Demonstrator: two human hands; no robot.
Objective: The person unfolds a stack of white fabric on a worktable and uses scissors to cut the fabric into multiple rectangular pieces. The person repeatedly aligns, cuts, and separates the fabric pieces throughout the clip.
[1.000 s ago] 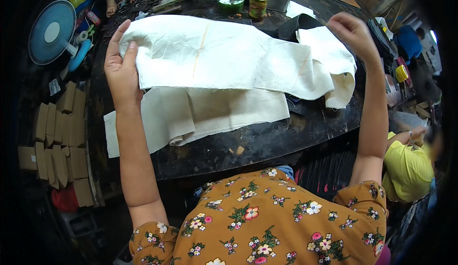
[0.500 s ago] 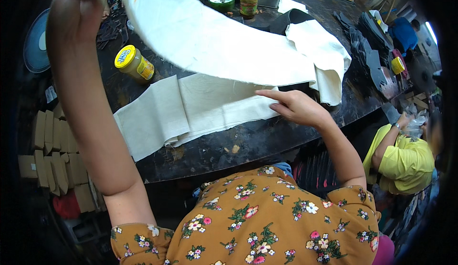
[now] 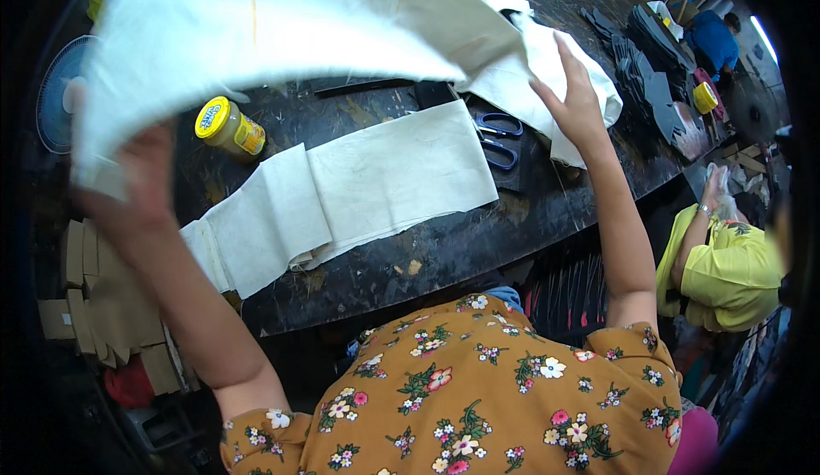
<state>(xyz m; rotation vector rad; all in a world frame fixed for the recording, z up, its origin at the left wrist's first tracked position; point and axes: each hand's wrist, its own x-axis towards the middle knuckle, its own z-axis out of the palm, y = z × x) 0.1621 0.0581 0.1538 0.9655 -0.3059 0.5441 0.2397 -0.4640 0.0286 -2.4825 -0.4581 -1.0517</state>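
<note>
A long white cloth strip [image 3: 342, 22] hangs in the air over the table, arching from left to right and blurred by motion. My left hand [image 3: 147, 176] grips its left end, fingers smeared and partly covered. At the strip's right end, my right hand [image 3: 574, 106] is open, thumb and fingers apart, right beside the fabric; whether it touches is unclear. More white cloth [image 3: 585, 73] lies bunched behind that hand. Below the raised strip, a folded off-white cloth [image 3: 393, 176] rests flat along the table's near side. Blue-handled scissors [image 3: 502, 140] lie just past its right end.
A yellow-lidded glass jar [image 3: 232, 129] stands on the dark worn table [image 3: 444, 240] at left. Dark cut pieces [image 3: 645, 78] are piled at far right. Cardboard pieces [image 3: 107, 304] are stacked at lower left, near a fan [image 3: 58, 99]. A person in yellow [image 3: 726, 266] works at right.
My left hand has come down from the upper left with the cloth's end. My right hand has moved up and right, off the folded cloth. The scissors are now uncovered.
</note>
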